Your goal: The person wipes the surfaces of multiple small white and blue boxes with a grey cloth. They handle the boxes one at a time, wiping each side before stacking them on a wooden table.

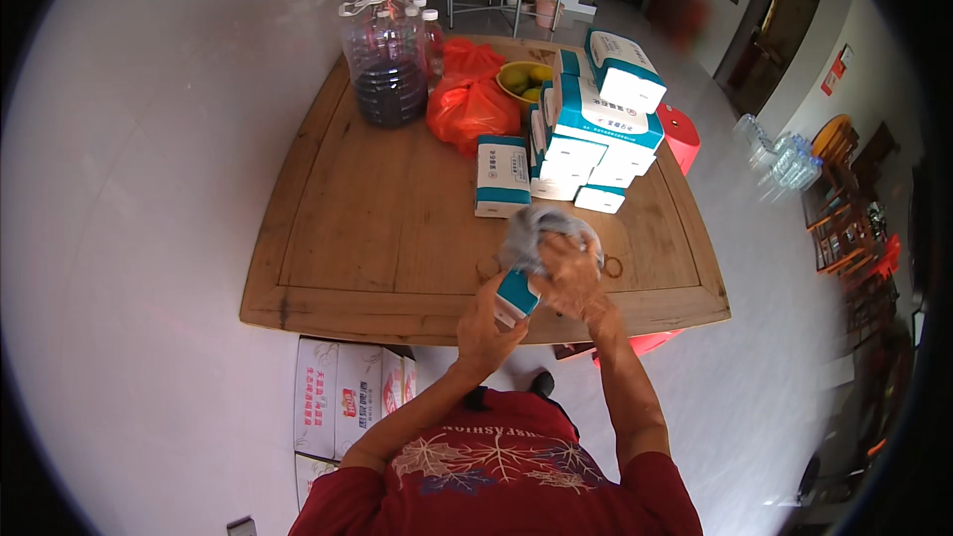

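My left hand [483, 334] grips a small teal-and-white box [517, 297] at the table's near edge, its fingers wrapped along the box's side. A grey cloth [537, 234] is bunched in my right hand [571, 278], which presses it toward the top end of that box. The right hand is slightly blurred, and the cloth hides part of the box. Just beyond, a similar teal-and-white box [502, 177] lies flat on the wooden table [347, 238]. To its right rises a stack of several such boxes [606, 124], the topmost one set at an angle.
A large plastic jug [389, 89] of dark liquid stands at the far left, near red plastic bags [472, 109] and a yellow bowl [514, 73] of green fruit. Red stools [678, 139] are tucked by the table's right side. Cartons [342, 392] stand on the floor below left.
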